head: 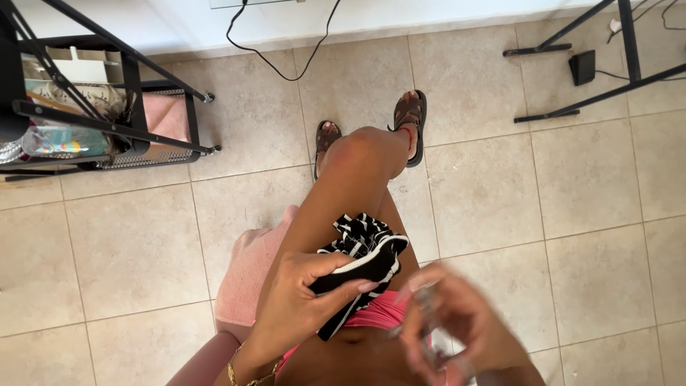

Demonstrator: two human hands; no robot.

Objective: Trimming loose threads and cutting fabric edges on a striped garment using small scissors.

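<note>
Gripped in left hand (300,297): striped fabric (364,254); tiled floor (572,186) open around.

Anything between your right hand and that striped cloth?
Nothing: in the head view a bare gap separates the blurred right hand from the black-and-white striped cloth, which the left hand grips.

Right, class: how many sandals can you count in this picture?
2. One sandal is on the foot left of the raised knee, partly hidden behind it; the other sandal is on the foot to its right, on the tiled floor. No others show.
</note>
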